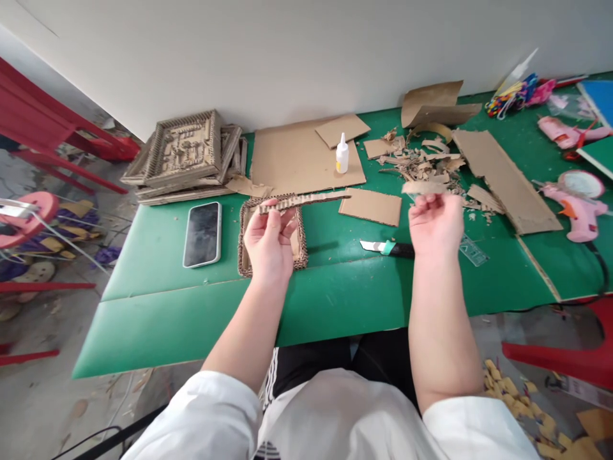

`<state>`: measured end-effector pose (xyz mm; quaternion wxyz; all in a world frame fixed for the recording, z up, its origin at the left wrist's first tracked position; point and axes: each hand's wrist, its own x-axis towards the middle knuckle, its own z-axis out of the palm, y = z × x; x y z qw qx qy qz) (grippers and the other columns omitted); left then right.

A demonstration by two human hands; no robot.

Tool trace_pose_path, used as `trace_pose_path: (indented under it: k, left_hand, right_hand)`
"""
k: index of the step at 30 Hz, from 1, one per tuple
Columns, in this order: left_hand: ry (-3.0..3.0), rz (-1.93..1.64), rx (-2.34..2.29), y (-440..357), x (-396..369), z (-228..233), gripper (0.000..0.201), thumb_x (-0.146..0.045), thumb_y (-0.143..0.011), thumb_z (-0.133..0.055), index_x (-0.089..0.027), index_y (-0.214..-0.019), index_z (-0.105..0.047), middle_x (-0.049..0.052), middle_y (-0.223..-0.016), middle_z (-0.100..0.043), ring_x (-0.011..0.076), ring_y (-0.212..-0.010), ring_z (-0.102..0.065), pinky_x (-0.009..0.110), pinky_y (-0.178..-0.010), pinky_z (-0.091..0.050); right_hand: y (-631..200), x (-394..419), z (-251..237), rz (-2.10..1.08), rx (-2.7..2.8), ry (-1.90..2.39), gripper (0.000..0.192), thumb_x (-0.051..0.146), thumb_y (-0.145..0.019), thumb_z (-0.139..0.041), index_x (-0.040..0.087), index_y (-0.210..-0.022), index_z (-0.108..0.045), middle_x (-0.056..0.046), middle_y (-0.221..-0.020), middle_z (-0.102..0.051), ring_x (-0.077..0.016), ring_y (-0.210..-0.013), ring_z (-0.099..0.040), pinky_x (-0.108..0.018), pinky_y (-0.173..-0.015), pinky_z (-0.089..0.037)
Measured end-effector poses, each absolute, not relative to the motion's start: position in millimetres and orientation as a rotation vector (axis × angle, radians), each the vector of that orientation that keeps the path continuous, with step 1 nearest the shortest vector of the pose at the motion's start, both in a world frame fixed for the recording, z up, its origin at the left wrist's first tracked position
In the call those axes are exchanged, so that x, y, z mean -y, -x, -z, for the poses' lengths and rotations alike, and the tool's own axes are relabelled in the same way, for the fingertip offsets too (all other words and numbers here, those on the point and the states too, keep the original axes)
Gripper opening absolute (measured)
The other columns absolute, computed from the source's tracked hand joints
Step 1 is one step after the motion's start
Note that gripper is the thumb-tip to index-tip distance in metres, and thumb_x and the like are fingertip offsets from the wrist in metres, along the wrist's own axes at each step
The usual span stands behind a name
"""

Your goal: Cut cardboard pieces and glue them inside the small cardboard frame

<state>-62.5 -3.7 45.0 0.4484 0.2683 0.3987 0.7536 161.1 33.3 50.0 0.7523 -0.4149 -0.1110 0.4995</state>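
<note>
Pinched in my left hand (271,239) is a narrow cardboard strip (306,200), its ribbed corrugation partly bared, pointing to the right. Below that hand lies a small cardboard tray (301,246) with a corrugated rim, partly hidden by my fingers. My right hand (437,220) is closed on a thin torn piece of brown paper (424,187), held above the scrap pile. A utility knife (387,248) with a black and teal handle rests on the table, its handle end behind my right wrist.
Torn scraps (426,163) lie behind my right hand. A glue bottle (341,156) stands on a cardboard sheet (287,156). Cardboard frames (186,150) are stacked at left, near a phone (202,234). Pink glue guns (575,207) lie at right beside a long cardboard piece (502,179).
</note>
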Motion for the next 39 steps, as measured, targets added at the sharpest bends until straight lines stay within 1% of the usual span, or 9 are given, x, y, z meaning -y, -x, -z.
trace_pose_path:
  k: [4,10,13,17,23,29,32,36,39]
  left_hand:
    - [-0.67,-1.848,-1.003,66.7,1.7,-46.6,0.031,-0.033,-0.058,-0.082,-0.023,-0.084,-0.068,-0.004,-0.08,-0.068,0.0081,-0.073,-0.068,0.009,-0.056,-0.051]
    - [-0.826,-1.745,-0.99,56.3,7.0,-41.3,0.03,-0.03,-0.066,-0.077,-0.023,-0.093,-0.067,0.0,-0.092,-0.07,0.0121,-0.081,-0.069,0.014,-0.061,-0.055]
    - [-0.912,-1.709,-1.023,52.8,9.2,-36.8,0.033,-0.03,-0.065,-0.077,-0.024,-0.096,-0.067,0.001,-0.094,-0.07,0.0139,-0.081,-0.07,0.017,-0.061,-0.058]
    - [-1.11,-1.671,-1.071,48.2,13.6,-30.7,0.025,-0.028,-0.071,-0.072,-0.021,-0.094,-0.068,0.003,-0.095,-0.07,0.0151,-0.085,-0.068,0.024,-0.068,-0.06]
    - [-1.281,-1.312,-0.985,42.0,19.0,-29.5,0.01,-0.023,-0.073,-0.069,-0.017,-0.081,-0.067,0.005,-0.093,-0.069,0.0167,-0.087,-0.068,0.03,-0.078,-0.057]
    - [-1.097,-1.058,-0.715,40.3,19.5,-33.9,0.022,-0.037,-0.08,-0.063,-0.021,-0.087,-0.05,0.005,-0.09,-0.071,0.0203,-0.09,-0.069,0.042,-0.09,-0.051]
    - [-1.08,-1.094,-0.743,38.6,18.8,-32.1,0.028,-0.045,-0.082,-0.059,-0.022,-0.095,-0.051,0.004,-0.084,-0.072,0.0192,-0.082,-0.07,0.04,-0.083,-0.054]
    - [-1.168,-1.187,-0.845,38.4,19.1,-27.7,0.032,-0.039,-0.077,-0.066,-0.022,-0.103,-0.059,0.003,-0.084,-0.071,0.014,-0.067,-0.068,0.029,-0.067,-0.057]
    - [-1.433,-1.3,-1.049,40.0,20.7,-26.6,0.028,-0.034,-0.079,-0.064,-0.023,-0.105,-0.065,0.004,-0.09,-0.071,0.0143,-0.074,-0.068,0.028,-0.071,-0.055]
  right_hand:
    - [-174.5,-35.7,-44.2,-0.807,0.271,1.02,0.007,0.025,-0.076,-0.051,0.019,-0.074,-0.049,0.009,-0.055,-0.049,-0.0038,-0.046,-0.048,-0.015,-0.04,-0.039]
    - [-161.9,-33.7,-35.9,-0.783,0.501,1.096,0.029,0.022,-0.069,-0.061,0.022,-0.097,-0.057,0.004,-0.081,-0.065,-0.0051,-0.058,-0.058,-0.016,-0.047,-0.048]
    - [-147.5,-28.1,-37.9,-0.991,0.71,1.11,0.026,0.033,-0.073,-0.063,0.022,-0.096,-0.059,0.002,-0.078,-0.067,-0.0067,-0.056,-0.059,-0.017,-0.044,-0.048]
    - [-131.5,-20.7,-40.1,-1.404,0.91,1.059,0.039,0.053,-0.07,-0.065,0.02,-0.089,-0.059,0.0,-0.07,-0.068,-0.0091,-0.055,-0.061,-0.019,-0.043,-0.05]
    - [-133.6,-23.3,-37.9,-1.325,0.784,0.986,0.035,0.044,-0.058,-0.076,0.02,-0.074,-0.056,0.007,-0.06,-0.06,-0.0053,-0.054,-0.057,-0.013,-0.043,-0.047]
    - [-131.4,-17.5,-40.1,-1.445,0.979,0.951,0.027,0.041,-0.065,-0.072,0.02,-0.075,-0.058,0.005,-0.064,-0.058,-0.0062,-0.056,-0.055,-0.016,-0.044,-0.045]
    - [-123.7,-10.5,-41.6,-1.556,1.179,0.926,0.022,0.037,-0.068,-0.071,0.02,-0.075,-0.059,0.005,-0.065,-0.059,-0.0066,-0.056,-0.055,-0.018,-0.048,-0.045]
    - [-116.0,-6.4,-41.1,-1.545,1.31,0.877,0.018,0.036,-0.07,-0.07,0.021,-0.076,-0.062,0.004,-0.071,-0.062,-0.0066,-0.059,-0.056,-0.017,-0.049,-0.044]
    - [-115.1,-6.7,-40.7,-1.455,1.305,0.922,0.017,0.036,-0.07,-0.07,0.021,-0.077,-0.064,0.003,-0.072,-0.063,-0.0073,-0.06,-0.056,-0.018,-0.049,-0.044]
